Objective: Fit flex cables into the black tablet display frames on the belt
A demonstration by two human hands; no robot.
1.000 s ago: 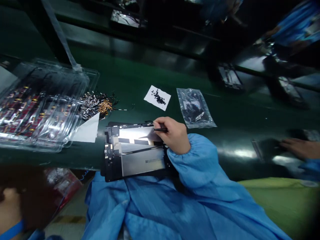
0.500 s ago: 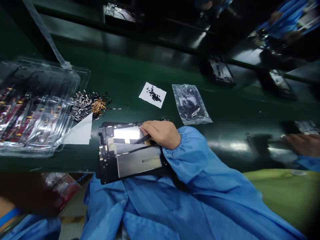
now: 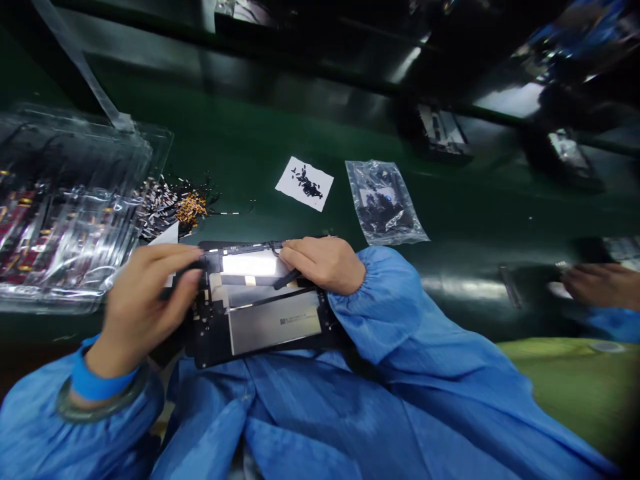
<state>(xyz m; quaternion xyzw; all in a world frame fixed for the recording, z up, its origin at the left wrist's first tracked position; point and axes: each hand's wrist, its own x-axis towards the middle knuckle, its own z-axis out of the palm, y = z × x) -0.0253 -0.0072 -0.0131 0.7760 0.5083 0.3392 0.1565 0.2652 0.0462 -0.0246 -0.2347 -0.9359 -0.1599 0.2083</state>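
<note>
1. Since half a second ago, the left hand (image 3: 145, 300) has come up from the lower left to the opened flat device (image 3: 277, 327); the right hand (image 3: 325, 263) stays at its far edge.
2. With the device as clock centre, 12 pointing away, it lies at the near edge of the desk (image 3: 240, 143), close to the blue gown (image 3: 300, 413).
3. Clear plastic trays (image 3: 75, 227) sit toward 9:30, a pile of small cables (image 3: 175, 207) at 10, beside them; the left hand partly hides a white sheet (image 3: 167, 235).
4. At 12:30 lies paper with black bits (image 3: 305, 183), at 2 a clear bag (image 3: 387, 203).
5. Left: thumb and fingers parted, blurred, at 10; contact cannot be told.
6. Right: curled at 1 around a slim dark tool (image 3: 287, 279), covering the device's far right corner.
</note>
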